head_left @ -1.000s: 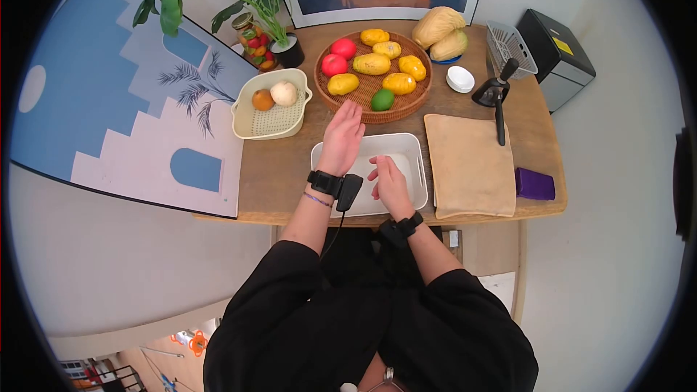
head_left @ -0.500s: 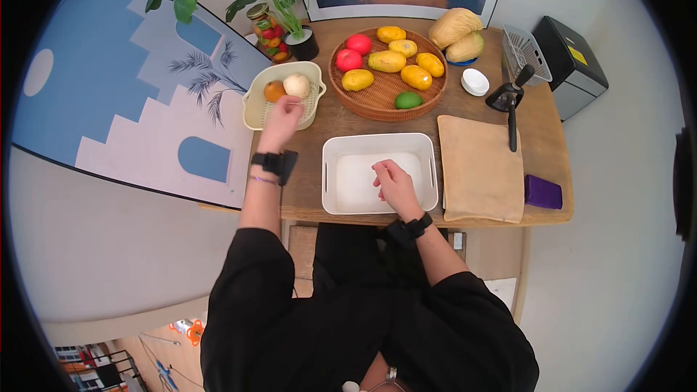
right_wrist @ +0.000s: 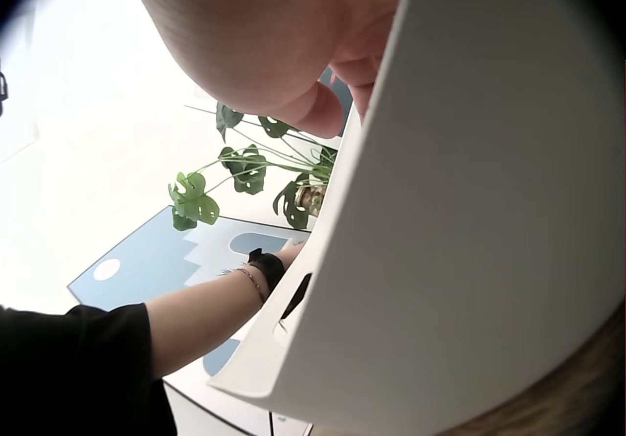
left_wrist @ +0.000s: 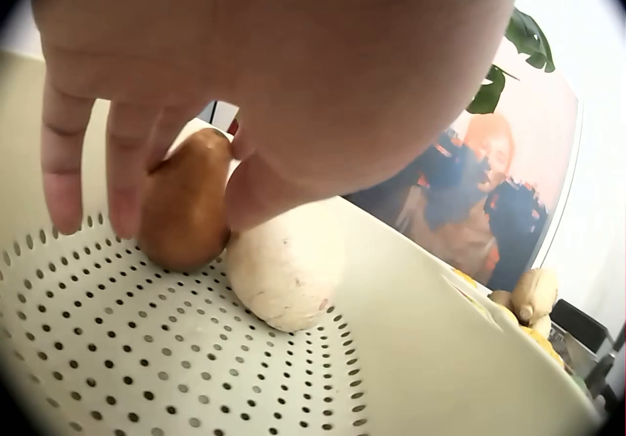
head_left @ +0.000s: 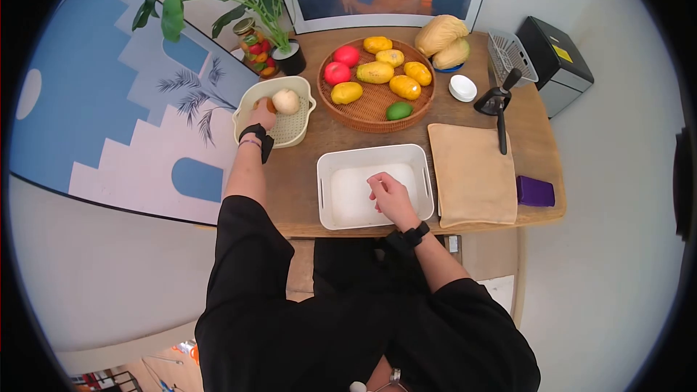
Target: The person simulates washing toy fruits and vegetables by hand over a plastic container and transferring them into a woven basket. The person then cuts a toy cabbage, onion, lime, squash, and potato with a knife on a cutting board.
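Note:
My left hand reaches down into the cream perforated basket at the left of the table. Seen from the left wrist, the thumb and a finger of that hand pinch a brown pear-shaped fruit from both sides, while the other fingers hang beside it. A cream-white round vegetable lies against the fruit on the basket floor. Over the white rectangular bin is my right hand, fingers loosely bent, holding nothing. The right wrist view shows this hand by the bin's wall.
Behind the bin stands a wicker tray of yellow, red and green fruit. A folded tan cloth, purple block, black-handled tool and white bowls are at right. A plant pot and glass jar stand behind the basket.
My left hand has gone from above the white bin leftward to the basket, then down into it onto the brown fruit. The right hand has stayed over the bin.

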A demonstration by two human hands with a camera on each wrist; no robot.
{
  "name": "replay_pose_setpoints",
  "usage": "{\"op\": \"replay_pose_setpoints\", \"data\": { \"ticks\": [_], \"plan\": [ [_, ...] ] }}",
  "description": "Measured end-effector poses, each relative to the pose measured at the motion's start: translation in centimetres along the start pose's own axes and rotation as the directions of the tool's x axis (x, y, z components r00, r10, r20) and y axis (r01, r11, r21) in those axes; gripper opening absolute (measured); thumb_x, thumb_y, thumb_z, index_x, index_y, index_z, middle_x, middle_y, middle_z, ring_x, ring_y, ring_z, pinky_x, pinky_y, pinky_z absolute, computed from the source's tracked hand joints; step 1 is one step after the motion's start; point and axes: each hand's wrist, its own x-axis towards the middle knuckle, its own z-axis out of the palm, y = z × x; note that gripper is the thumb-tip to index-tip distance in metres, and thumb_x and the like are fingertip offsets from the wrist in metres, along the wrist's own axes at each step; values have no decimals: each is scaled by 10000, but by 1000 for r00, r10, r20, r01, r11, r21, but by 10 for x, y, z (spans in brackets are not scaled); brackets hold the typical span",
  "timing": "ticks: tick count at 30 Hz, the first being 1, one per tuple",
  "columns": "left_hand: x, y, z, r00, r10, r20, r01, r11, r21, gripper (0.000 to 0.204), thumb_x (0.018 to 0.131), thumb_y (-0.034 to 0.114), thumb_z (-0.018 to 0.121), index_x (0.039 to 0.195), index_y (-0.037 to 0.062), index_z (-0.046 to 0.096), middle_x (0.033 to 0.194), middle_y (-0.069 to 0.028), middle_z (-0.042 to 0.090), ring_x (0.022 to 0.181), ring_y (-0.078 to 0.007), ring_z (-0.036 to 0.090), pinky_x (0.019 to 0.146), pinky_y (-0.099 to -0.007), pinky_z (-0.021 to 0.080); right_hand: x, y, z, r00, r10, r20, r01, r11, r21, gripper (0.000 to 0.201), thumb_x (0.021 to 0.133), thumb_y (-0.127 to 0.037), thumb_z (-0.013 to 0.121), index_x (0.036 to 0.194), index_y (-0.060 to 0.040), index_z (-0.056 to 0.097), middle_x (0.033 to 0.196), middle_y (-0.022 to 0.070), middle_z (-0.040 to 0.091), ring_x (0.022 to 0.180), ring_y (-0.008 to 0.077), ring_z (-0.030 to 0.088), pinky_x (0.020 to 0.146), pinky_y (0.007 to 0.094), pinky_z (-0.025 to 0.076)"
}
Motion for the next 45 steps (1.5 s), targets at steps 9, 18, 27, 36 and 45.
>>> {"op": "replay_pose_setpoints", "data": {
  "ticks": [9,18,27,36,45],
  "plan": [
    [16,-13,-6,996,-83,22,85,992,-97,830,804,217,677,1562,102,358,1456,-240,536,1291,-394,576,1101,-431,447,0,-1,1,1000,21,14,-20,999,-31,275,1011,-306,604,1051,-44,677,729,67,676,575,123,603,553,294,499],
    [41,-27,13,996,91,-13,-92,981,-170,710,843,276,646,1516,133,469,1422,-216,581,1292,-376,577,1082,-414,469,1,-1,1,1000,16,19,-15,999,-47,266,1006,-293,612,1058,-41,678,730,77,690,567,129,611,550,293,491],
    [-39,48,-59,971,133,-199,-152,985,-84,392,920,260,596,1272,115,689,1278,-231,654,1182,-389,625,1005,-458,502,2,2,2,1000,-11,25,12,999,-38,270,1007,-297,609,1058,-42,680,722,76,687,566,132,619,550,295,496],
    [-92,59,-40,955,256,-149,-273,956,-108,568,858,436,718,1226,9,649,1146,-236,696,1098,-401,657,958,-430,519,0,-1,0,999,1,40,0,1000,-22,288,1008,-317,604,1069,-44,677,743,77,682,601,137,632,562,298,506],
    [-79,46,-19,957,189,219,-190,982,-17,739,809,476,752,1352,4,583,1280,-233,665,1187,-353,648,1028,-383,492,2,4,0,1000,-5,29,6,999,-52,281,1005,-307,603,1075,-46,678,749,94,699,607,164,644,588,315,510]
  ]
}}
